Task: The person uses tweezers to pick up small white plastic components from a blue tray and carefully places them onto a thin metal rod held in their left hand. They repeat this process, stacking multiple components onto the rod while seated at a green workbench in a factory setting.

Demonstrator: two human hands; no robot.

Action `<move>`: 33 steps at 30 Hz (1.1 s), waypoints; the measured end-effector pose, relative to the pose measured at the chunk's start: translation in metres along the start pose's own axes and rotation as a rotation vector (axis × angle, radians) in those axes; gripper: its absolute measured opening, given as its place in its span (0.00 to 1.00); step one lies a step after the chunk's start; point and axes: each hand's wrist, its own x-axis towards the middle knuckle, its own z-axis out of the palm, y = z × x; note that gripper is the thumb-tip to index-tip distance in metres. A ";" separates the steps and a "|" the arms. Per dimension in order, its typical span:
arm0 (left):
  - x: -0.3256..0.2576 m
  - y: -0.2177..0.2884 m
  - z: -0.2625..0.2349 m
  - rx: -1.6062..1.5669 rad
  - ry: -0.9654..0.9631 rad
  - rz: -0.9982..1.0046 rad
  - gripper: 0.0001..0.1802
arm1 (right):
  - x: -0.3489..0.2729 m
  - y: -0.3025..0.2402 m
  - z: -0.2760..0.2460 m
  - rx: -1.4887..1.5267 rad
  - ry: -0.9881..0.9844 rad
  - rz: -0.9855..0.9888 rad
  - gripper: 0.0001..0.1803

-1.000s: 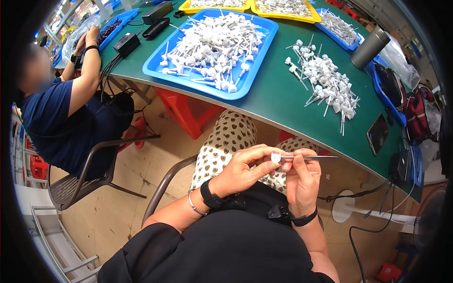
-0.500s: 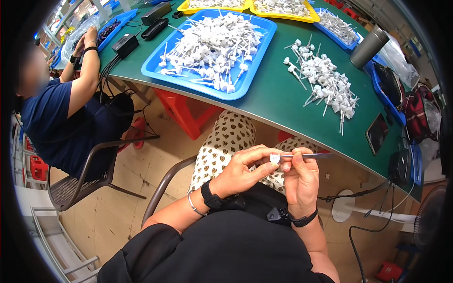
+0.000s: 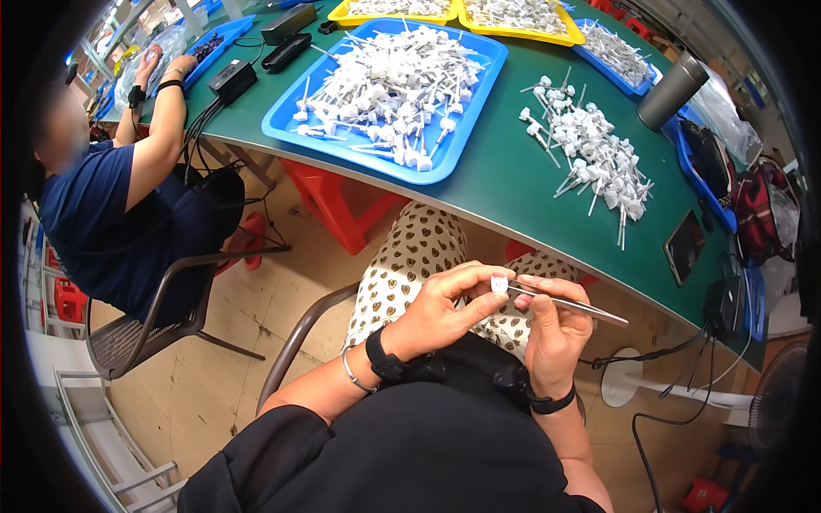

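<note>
Above my lap, my left hand [image 3: 438, 309] pinches a small white plastic part [image 3: 499, 284] between thumb and forefinger. My right hand [image 3: 554, 340] grips slim metal tweezers [image 3: 605, 315], whose tips meet the white part while the wide end points out to the right. Whether the tips are inside the part or just against it is too small to tell. Beyond my hands, a blue tray [image 3: 286, 128] on the table holds a heap of similar white parts with thin stems. A loose pile of white stemmed parts [image 3: 590, 154] lies right of the tray on the green tabletop.
Yellow trays [image 3: 564, 32] and another blue tray [image 3: 637, 88] stand farther back on the green table [image 3: 513, 197]. A grey bottle [image 3: 673, 92], a phone [image 3: 685, 248] and a black box [image 3: 723, 301] sit at the right. A co-worker [image 3: 120, 197] sits at the left.
The tweezers have swung from nearly level to slanting down toward the right. My right hand has turned and shifted slightly right; my left hand keeps its pinch on the white part.
</note>
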 end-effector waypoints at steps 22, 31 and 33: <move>0.001 0.001 0.004 -0.018 -0.034 0.049 0.16 | -0.003 0.011 0.004 0.051 0.061 0.077 0.07; -0.002 -0.002 0.003 -0.093 -0.043 -0.019 0.17 | -0.001 0.010 0.009 0.252 0.129 0.188 0.07; -0.003 -0.006 0.003 -0.098 -0.037 -0.030 0.17 | -0.001 0.011 0.008 0.232 0.112 0.173 0.07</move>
